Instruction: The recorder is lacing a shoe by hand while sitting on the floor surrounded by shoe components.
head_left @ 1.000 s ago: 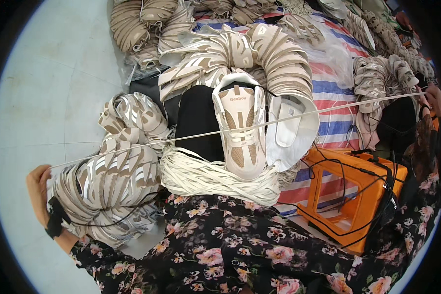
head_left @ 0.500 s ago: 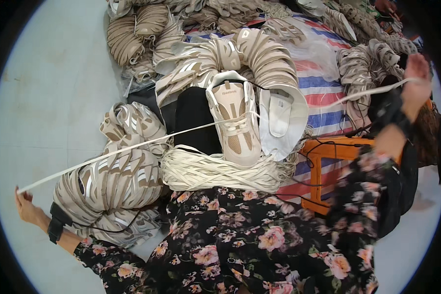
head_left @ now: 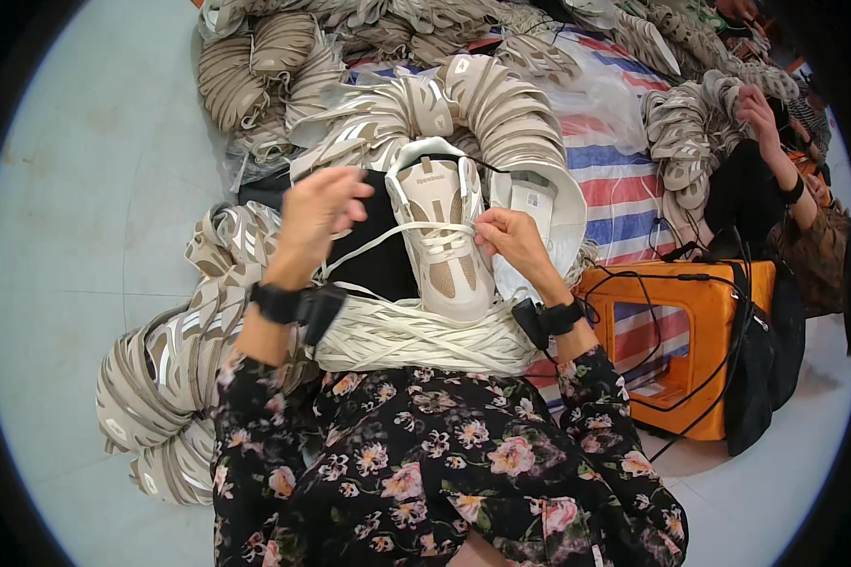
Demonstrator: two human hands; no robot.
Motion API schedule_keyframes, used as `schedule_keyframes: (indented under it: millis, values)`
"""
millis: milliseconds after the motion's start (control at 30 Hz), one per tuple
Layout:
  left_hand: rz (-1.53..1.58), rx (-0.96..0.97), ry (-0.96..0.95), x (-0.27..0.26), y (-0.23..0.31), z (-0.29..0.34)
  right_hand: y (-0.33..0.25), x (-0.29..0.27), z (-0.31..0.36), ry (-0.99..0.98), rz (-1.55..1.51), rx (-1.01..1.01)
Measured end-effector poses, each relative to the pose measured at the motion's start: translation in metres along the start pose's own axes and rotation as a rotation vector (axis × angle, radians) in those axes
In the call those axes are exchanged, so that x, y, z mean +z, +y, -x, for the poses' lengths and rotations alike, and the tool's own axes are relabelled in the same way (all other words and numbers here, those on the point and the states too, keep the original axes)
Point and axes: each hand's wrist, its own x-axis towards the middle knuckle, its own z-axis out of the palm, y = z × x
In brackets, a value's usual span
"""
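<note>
A beige and tan shoe upper [head_left: 457, 283] stands in front of me, toe toward me. A cream shoelace [head_left: 373, 244] runs through its lower eyelets and loops off to the left. At the shoe's right eyelet edge, my right hand [head_left: 511, 241] pinches the lace. My left hand [head_left: 323, 213] is raised to the left of the shoe, over a black surface, its fingers curled and smeared by motion. Whether lace lies in those fingers I cannot make out. Under the toe, across my lap, lies a thick bundle of cream laces [head_left: 421, 342].
Nested shoe uppers [head_left: 525, 113] curve behind the shoe, and another stack [head_left: 175, 378] lies on the floor at left. An orange stool [head_left: 657, 378] with black cables stands right, near a striped sheet [head_left: 624, 180]. Another person's hand [head_left: 761, 118] shows at far right.
Both my hands have come in from wide apart toward the shoe. The lace, stretched out to either side before, now hangs slack at the left.
</note>
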Motion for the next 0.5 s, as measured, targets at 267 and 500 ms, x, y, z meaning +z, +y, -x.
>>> schedule_keyframes:
  millis: [267, 500]
  values:
    - [-0.331, -0.053, -0.219, 0.078, -0.047, -0.037, 0.001, -0.004, -0.018, -0.055, 0.214, -0.132]
    - [-0.331, 0.035, -0.214, 0.085, -0.060, -0.030, -0.021, 0.015, -0.022, 0.049, 0.604, -0.317]
